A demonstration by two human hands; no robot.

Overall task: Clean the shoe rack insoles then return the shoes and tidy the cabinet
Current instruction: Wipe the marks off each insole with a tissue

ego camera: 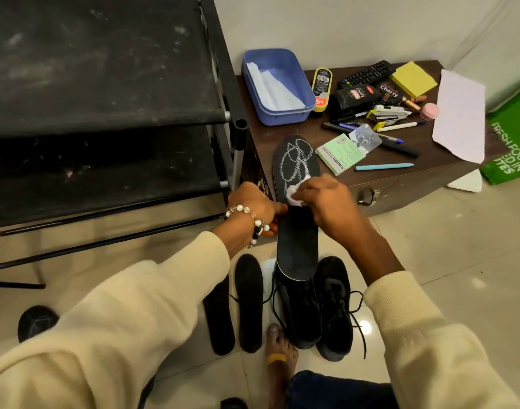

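A long black insole [297, 240] with a white pattern at its far end stands tilted over the floor, its near end resting on a black shoe [304, 308]. My left hand [253, 208] grips the insole's left edge. My right hand [323, 202] pinches a white wipe [292, 194] and presses it on the insole's middle. A second black shoe [334, 308] stands just right of the first. Two more black insoles [248, 302] lie flat on the floor to the left. The black shoe rack [105, 84] at left has bare, dusty shelves.
A dark wooden cabinet top [282, 134] holds a blue tub [278, 87] with wipes, shoe polish, a remote, sticky notes, pens, paper and a green booklet. A green bag [512, 149] stands at right. Another dark round item [36, 321] lies at lower left. My bare foot [279, 349] is near the shoes.
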